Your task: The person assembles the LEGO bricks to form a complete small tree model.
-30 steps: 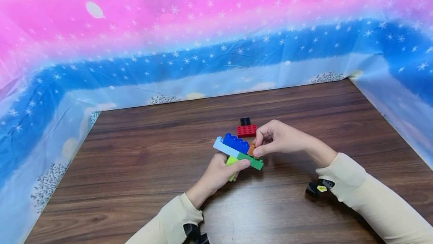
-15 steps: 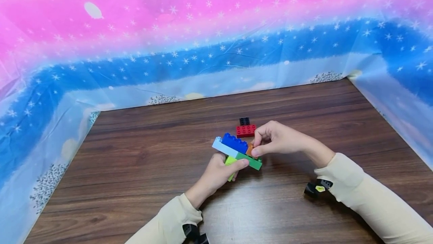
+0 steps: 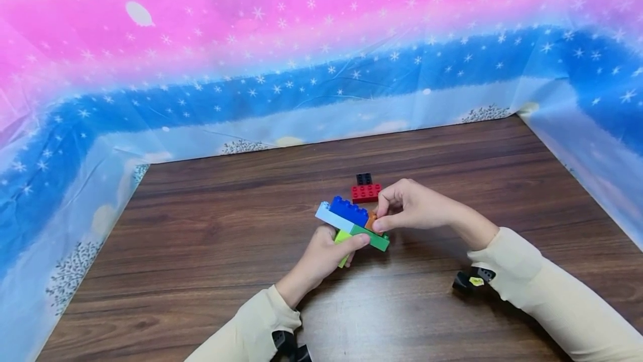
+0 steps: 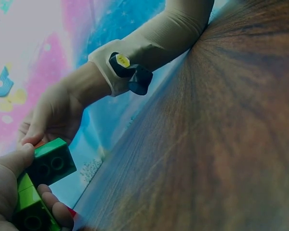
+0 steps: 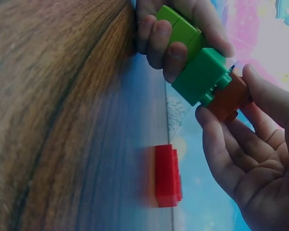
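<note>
In the head view my left hand [image 3: 321, 254] grips a toy-brick build from below, its thumb lying along the green brick [image 3: 380, 242]. Lime bricks [image 5: 180, 30] form the lower part inside that hand. Beside the green one is a light blue brick [image 3: 334, 218], and a dark blue brick [image 3: 349, 212] sits above them. My right hand [image 3: 421, 207] pinches an orange brick [image 5: 230, 98] between thumb and fingers. The orange brick sits on the green brick's studs, next to the dark blue one; whether it is fully seated I cannot tell.
Behind the build, a red brick [image 3: 365, 193] lies on the dark wooden table [image 3: 216, 228], with a black brick [image 3: 364, 178] just beyond it. A patterned cloth [image 3: 311, 94] hangs along the table's back and sides. Both wrists carry black devices [image 3: 464, 282].
Almost nothing differs. Both hands keep their holds on the build and the orange brick; only a slight shift of the whole head view shows.
</note>
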{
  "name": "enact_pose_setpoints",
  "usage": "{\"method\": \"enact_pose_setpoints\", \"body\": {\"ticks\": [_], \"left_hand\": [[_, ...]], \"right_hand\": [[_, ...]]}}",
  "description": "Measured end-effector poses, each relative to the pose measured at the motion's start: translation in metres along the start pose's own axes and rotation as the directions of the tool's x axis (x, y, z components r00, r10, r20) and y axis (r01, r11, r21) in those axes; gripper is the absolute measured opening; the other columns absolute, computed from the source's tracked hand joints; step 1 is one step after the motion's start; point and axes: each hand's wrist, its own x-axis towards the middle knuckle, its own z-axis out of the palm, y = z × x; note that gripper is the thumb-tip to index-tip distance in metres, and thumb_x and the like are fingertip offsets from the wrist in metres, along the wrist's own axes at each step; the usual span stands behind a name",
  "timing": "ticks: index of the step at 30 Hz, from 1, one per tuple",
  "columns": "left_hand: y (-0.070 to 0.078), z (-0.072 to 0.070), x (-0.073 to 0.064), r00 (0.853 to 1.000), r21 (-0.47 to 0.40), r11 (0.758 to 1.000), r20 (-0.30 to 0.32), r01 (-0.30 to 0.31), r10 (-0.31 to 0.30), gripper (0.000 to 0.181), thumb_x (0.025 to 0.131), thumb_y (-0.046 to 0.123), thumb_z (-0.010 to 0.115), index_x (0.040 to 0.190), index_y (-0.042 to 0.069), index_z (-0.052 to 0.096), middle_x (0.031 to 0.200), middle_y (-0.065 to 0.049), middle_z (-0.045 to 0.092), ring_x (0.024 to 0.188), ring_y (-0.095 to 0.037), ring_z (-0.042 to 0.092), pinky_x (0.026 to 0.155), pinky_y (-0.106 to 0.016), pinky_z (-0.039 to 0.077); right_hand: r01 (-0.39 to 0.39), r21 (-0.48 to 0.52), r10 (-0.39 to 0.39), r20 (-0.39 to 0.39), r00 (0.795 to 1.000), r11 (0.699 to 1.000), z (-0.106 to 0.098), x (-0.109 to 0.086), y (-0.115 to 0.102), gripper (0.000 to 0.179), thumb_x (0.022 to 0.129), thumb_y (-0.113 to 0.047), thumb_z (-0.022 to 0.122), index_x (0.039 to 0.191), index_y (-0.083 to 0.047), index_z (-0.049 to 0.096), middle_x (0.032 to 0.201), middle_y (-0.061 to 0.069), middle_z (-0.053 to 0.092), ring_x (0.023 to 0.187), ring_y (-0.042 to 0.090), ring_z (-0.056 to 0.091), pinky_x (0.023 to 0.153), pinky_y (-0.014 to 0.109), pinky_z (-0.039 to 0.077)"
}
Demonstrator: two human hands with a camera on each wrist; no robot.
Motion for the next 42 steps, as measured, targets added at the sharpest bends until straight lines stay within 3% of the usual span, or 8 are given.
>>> {"method": "enact_pose_setpoints", "body": {"ticks": [4,11,15,20,26,36,42], "left_hand": [[-0.001,0.0,0.0,1.0,0.013,1.0,-0.01,0.014,-0.014,0.022,0.099,0.023,0.075,0.105,0.004,0.066,0.069,-0.004,0.058,0.057,-0.016,0.052,0.054,-0.025,0.048],[0.0,0.0,0.0,1.0,0.017,1.0,-0.017,0.002,-0.002,0.019,0.1,0.022,0.074,0.099,0.005,0.066,0.067,-0.003,0.058,0.056,-0.015,0.052,0.053,-0.024,0.047],[-0.001,0.0,0.001,1.0,0.014,1.0,-0.014,-0.004,0.004,0.019,0.1,0.023,0.074,0.1,0.005,0.067,0.068,-0.003,0.058,0.056,-0.014,0.052,0.053,-0.023,0.047],[-0.002,-0.002,0.0,1.0,0.021,1.0,-0.021,-0.003,0.003,0.021,0.1,0.022,0.075,0.106,0.004,0.066,0.069,-0.003,0.058,0.056,-0.016,0.051,0.053,-0.024,0.047],[-0.002,-0.001,0.002,1.0,0.014,1.0,-0.02,-0.003,0.003,0.024,0.099,0.023,0.075,0.109,0.003,0.066,0.07,-0.004,0.058,0.056,-0.016,0.052,0.053,-0.024,0.048],[-0.003,0.0,0.001,0.999,0.01,1.0,-0.038,-0.004,0.004,0.02,0.099,0.021,0.074,0.103,0.003,0.067,0.07,-0.002,0.058,0.057,-0.015,0.052,0.054,-0.024,0.048],[-0.002,0.001,0.001,1.0,0.003,1.0,-0.023,-0.011,0.011,0.022,0.1,0.022,0.074,0.107,0.002,0.067,0.069,-0.003,0.057,0.057,-0.015,0.051,0.054,-0.024,0.048]], "right_hand": [[-0.008,0.048,0.008,0.014,1.0,0.999,0.0,0.0,0.002,0.01,0.096,-0.006,0.078,0.089,-0.005,0.072,0.082,0.01,0.074,0.064,0.008,0.051,0.056,0.022,0.039],[-0.027,-0.039,0.026,-0.022,0.999,0.999,0.002,0.001,0.0,0.011,0.096,-0.011,0.08,0.087,-0.01,0.073,0.08,0.003,0.073,0.063,0.008,0.048,0.056,0.023,0.037],[-0.003,-0.001,0.003,-0.008,1.0,1.0,0.001,0.002,0.002,0.011,0.096,-0.009,0.079,0.087,-0.009,0.073,0.083,0.003,0.076,0.063,0.008,0.05,0.056,0.024,0.037],[0.016,0.088,-0.018,0.019,1.0,0.996,0.0,0.005,0.01,0.014,0.097,-0.009,0.077,0.087,-0.004,0.071,0.091,0.008,0.079,0.072,0.009,0.061,0.06,0.024,0.044],[-0.001,0.078,0.002,-0.009,1.0,0.997,0.0,0.004,0.01,0.014,0.096,-0.009,0.079,0.085,-0.004,0.072,0.093,0.006,0.08,0.087,0.017,0.074,0.066,0.025,0.052],[-0.059,0.066,0.062,-0.053,0.997,0.996,0.004,0.007,0.007,0.009,0.094,-0.007,0.08,0.087,-0.004,0.076,0.09,0.007,0.079,0.101,0.021,0.076,0.079,0.03,0.058],[-0.066,0.15,0.07,-0.023,0.997,0.987,0.004,0.004,0.013,0.016,0.097,-0.006,0.077,0.085,0.001,0.069,0.091,0.008,0.079,0.101,0.019,0.076,0.079,0.031,0.059]]}}
